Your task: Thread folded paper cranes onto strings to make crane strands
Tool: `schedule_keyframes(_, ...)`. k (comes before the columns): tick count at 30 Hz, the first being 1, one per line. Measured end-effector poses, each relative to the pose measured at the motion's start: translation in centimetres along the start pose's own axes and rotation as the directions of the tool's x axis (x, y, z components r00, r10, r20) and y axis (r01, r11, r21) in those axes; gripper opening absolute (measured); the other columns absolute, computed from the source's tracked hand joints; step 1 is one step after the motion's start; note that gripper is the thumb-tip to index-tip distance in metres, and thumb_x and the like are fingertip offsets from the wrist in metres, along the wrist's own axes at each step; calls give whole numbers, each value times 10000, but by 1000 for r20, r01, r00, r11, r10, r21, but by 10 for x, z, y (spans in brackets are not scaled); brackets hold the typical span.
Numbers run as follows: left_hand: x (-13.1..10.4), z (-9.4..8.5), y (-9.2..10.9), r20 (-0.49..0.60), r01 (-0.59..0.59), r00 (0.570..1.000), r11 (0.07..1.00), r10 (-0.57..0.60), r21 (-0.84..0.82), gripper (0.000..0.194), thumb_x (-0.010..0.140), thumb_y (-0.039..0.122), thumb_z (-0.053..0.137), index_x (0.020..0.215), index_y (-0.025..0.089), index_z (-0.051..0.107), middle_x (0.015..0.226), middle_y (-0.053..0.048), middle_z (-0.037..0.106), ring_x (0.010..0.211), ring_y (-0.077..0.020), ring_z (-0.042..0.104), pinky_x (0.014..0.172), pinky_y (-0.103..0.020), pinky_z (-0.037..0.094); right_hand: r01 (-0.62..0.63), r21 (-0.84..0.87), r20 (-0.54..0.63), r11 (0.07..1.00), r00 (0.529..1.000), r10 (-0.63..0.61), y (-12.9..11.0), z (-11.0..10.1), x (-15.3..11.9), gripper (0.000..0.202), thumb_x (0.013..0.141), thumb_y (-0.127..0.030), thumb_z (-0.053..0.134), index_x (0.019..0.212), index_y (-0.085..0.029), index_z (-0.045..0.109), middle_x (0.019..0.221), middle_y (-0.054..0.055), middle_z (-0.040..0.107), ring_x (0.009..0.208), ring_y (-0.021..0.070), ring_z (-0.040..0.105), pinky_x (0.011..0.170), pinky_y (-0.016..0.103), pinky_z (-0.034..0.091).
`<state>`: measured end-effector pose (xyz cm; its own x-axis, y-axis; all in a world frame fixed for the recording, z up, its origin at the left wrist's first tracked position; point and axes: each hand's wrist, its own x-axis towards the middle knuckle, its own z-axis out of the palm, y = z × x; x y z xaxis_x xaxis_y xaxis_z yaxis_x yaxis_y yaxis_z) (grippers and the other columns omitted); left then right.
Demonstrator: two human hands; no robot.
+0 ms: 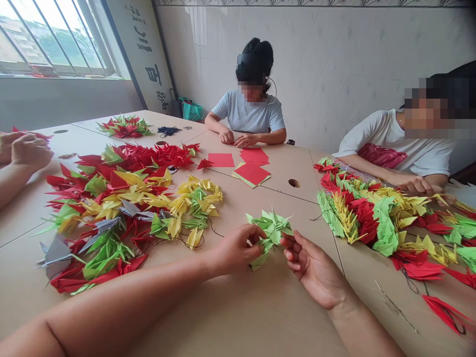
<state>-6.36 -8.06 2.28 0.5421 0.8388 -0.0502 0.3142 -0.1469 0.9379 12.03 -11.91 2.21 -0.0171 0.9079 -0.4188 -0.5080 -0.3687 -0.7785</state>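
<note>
A bunch of folded light green paper pieces (270, 228) is between my two hands, just above the table near the middle. My left hand (243, 248) has its fingers curled round the bunch's left side. At the right side, my right hand (314, 267) faces palm up, its fingertips pinched at the edge of the green paper. A dark thread shows faintly among the green pieces. Left of my hands lies a large heap of folded paper (122, 198) in red, yellow, green and grey, with a curved yellow and green string (197, 203) at its right edge.
Strung paper pieces (372, 213) cover the table's (208, 317) right side, with a needle-like metal piece (397, 307) in front. Red sheets (253, 173) lie ahead. Two people sit across and at right; another person's hands (29, 151) are at left. Dark thread (169, 131) lies further back.
</note>
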Motion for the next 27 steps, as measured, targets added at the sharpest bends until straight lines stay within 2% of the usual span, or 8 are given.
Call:
schedule_keyframes(3,0,0,0,15,-14,1000,998,15,-63,124,743,224,486,838,160,533,782,-1,519,648,-88,466,549,-190,412,64,-204,26,977,998,-60,4,2,-3,238,699,-414,690,762,-190,639,698,2,622,547,84,495,426,176,307)
schedule_keyframes(7,0,1,1,28,-16,999,990,20,-137,85,739,206,507,805,153,507,795,-4,508,651,-84,472,546,-191,410,173,-465,91,869,985,-147,8,7,-6,282,709,-447,671,783,-180,625,639,-12,573,538,91,486,440,189,306)
schedule_keyframes(11,-1,1,2,35,-28,999,988,33,-154,148,753,203,509,893,157,520,828,-20,522,690,-95,486,556,-188,415,212,-497,139,841,977,-164,10,10,-8,376,737,-429,649,1047,-225,588,763,5,620,585,109,514,461,206,337)
schedule_keyframes(14,-1,1,2,34,-27,999,989,32,-144,135,760,206,506,882,153,526,811,-16,507,680,-91,478,538,-179,407,215,-486,125,847,976,-176,10,10,-8,450,727,-402,668,1134,-251,549,714,-12,626,566,105,497,466,207,329)
schedule_keyframes(19,-2,3,2,14,-61,998,989,63,-132,116,766,186,498,856,147,560,843,-30,536,739,-110,502,589,-199,428,248,-499,130,830,969,-211,10,11,-7,322,705,-401,686,961,-223,607,665,-17,606,544,106,470,458,213,314)
schedule_keyframes(23,-4,3,6,5,-88,996,990,89,-112,125,762,177,513,861,147,584,889,-38,569,774,-116,520,669,-224,443,258,-550,123,795,966,-228,10,11,-6,258,706,-426,677,760,-194,576,621,-26,554,524,94,448,455,209,313)
schedule_keyframes(27,-4,2,8,16,-73,997,996,74,-57,131,756,166,516,863,147,589,856,-32,589,763,-119,522,663,-231,440,265,-621,145,738,964,-224,10,10,-6,271,747,-451,617,712,-183,590,591,-19,541,527,102,444,467,214,329)
